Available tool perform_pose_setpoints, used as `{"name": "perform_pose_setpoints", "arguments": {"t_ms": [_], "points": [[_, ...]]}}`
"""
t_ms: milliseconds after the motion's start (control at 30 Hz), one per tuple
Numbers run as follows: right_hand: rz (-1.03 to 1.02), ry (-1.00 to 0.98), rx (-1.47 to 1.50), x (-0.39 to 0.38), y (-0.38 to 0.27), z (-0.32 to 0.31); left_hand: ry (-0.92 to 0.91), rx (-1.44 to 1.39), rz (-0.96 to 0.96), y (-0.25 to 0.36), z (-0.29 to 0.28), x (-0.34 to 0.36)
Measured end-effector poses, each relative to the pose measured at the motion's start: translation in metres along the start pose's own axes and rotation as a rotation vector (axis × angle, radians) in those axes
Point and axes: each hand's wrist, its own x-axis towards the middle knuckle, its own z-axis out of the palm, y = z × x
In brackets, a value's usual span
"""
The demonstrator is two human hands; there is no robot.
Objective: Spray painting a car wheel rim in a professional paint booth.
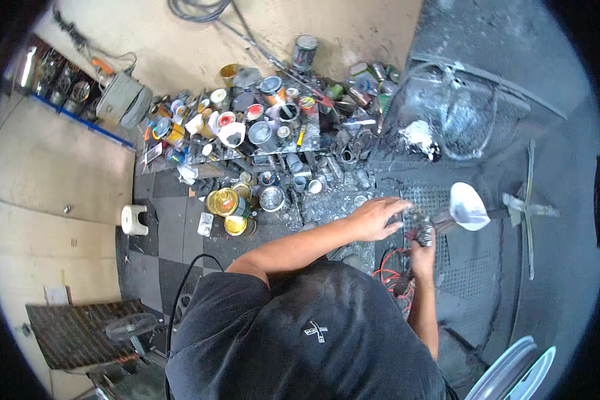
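Metallic tool (421, 231), grasped by the right hand (423, 253) beyond the near right corner of the worktop (311, 139), is best held steady, clear of the white piece (469, 208), with the left hand (378, 220), grip released, just beside it.

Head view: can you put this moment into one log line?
right hand: gripping blurred metallic tool | left hand: open, beside tool | nearby: white curved piece | leftward: gold tins, white stool
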Motion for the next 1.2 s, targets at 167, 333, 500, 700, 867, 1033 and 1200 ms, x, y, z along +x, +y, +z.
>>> {"name": "perform_pose_setpoints", "arguments": {"t_ms": [167,333,500,700,867,1033,1200], "points": [[-0.026,0.027,-0.097,-0.041,0.004,0.029,-0.145,0.219,0.128,0.025,0.000,0.013],[-0.129,-0.124,-0.187,-0.047,0.016,0.045,-0.064,0.169,0.153,0.015,-0.002,-0.003],[-0.060,-0.267,-0.200,-0.038,0.021,0.074,0.054,0.072,-0.079,0.002,-0.034,-0.019],[-0.004,-0.405,-0.261,-0.022,-0.010,0.124,0.205,0.196,0.079,-0.041,-0.087,-0.044],[0.007,-0.446,-0.265,-0.008,0.000,0.162,0.327,0.100,0.032,-0.072,-0.131,-0.071],[0.085,-0.448,-0.182,-0.004,-0.011,0.196,0.603,0.052,-0.211,-0.141,-0.166,-0.109],[0.181,-0.399,-0.166,-0.010,-0.026,0.214,0.675,0.304,-0.475,-0.228,-0.221,-0.138]]}}
